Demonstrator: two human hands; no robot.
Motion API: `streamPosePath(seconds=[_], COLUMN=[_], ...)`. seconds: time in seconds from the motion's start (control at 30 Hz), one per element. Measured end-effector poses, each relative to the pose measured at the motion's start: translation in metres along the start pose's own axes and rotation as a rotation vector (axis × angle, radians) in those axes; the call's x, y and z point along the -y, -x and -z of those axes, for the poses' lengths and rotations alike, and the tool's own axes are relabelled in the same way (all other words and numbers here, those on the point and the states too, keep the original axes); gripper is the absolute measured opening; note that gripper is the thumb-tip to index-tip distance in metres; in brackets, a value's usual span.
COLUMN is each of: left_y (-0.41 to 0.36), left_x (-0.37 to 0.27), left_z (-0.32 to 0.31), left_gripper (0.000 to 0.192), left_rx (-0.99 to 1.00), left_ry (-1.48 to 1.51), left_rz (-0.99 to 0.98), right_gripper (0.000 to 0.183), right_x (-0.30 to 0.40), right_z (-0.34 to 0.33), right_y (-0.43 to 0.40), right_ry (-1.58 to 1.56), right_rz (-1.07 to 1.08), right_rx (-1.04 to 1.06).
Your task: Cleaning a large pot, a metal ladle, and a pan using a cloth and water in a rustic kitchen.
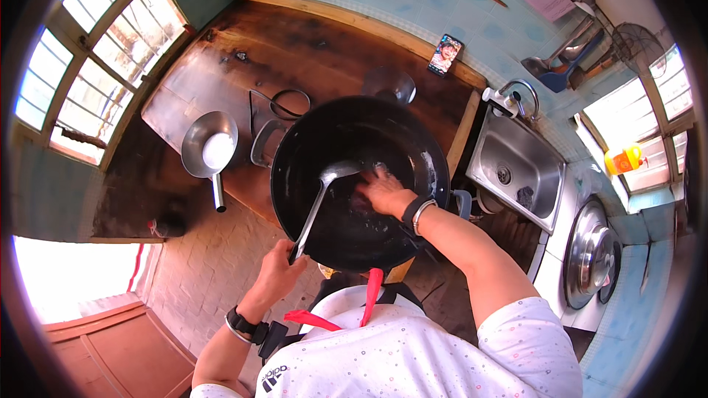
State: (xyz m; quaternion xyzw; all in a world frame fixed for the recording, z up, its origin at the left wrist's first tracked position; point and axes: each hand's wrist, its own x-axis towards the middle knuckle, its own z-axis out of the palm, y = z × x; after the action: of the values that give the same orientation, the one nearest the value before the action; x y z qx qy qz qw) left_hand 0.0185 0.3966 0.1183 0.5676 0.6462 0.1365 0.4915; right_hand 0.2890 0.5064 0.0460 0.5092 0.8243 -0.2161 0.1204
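My left hand (283, 270) grips the handle of a metal wok spatula (311, 210), whose blade rests inside a large black wok (354, 249). Inside the same wok is my right hand (384, 193), palm down near the middle with its fingers low by the bottom. Blur and the dark interior hide whether anything is under those fingers. The wok sits at the near edge of a wooden counter (310, 50), with one loop handle (267, 142) at its left and another (462, 204) at its right.
A metal ladle (193, 146) lies left of the wok. Behind it are a black cable (290, 104), a dark bowl (387, 83) and a leaning phone (445, 55). To the right stand a steel sink (481, 155) with a faucet (522, 85) and a metal lid (586, 254).
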Motion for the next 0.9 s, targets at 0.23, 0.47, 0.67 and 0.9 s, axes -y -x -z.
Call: streamPosePath(seconds=[0.23,0.47,0.67,0.9], left_y=[0.003,0.0,-0.005,0.0], left_x=[-0.026,-0.028,-0.034,-0.035], left_z=[0.01,0.01,0.014,0.009], left_gripper=[0.023,0.023,0.015,0.014], left_rx=[0.153,0.248,0.367,0.405], left_ry=[0.094,0.178,0.16,0.105], left_rz=[0.092,0.093,0.103,0.159], right_gripper=[0.018,0.026,0.035,0.034], right_x=[-0.035,-0.029,0.029,0.007], right_z=[0.005,0.031,0.015,0.002], right_y=[0.007,0.0,-0.01,-0.046], right_ry=[-0.31,-0.924,-0.34,-0.518], right_rz=[-0.126,0.233,0.144,0.042], right_rx=[-0.233,-0.485,-0.533,-0.353])
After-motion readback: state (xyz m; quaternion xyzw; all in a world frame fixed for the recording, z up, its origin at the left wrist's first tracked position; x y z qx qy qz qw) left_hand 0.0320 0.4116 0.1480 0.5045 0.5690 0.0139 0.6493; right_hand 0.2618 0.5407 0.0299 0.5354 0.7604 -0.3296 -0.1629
